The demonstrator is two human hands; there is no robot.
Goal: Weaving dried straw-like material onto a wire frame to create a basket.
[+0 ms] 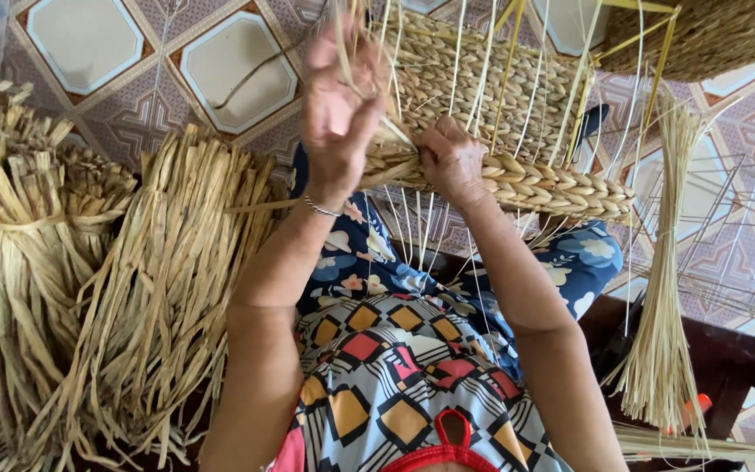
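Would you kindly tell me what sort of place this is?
Probably a home basket-weaving spot: patterned floor tiles, bundles of dried fibre on the floor, and a half-woven basket on a wire frame.

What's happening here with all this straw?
A person is weaving a basket of dried plant strands over a wire frame held on their lap. The left hand is raised, pulling a strand up and away, while the right hand presses on the braided rim. Bundles of dried straw lie on the tiled floor to the left, and a tied bunch of thin stalks hangs on the right.
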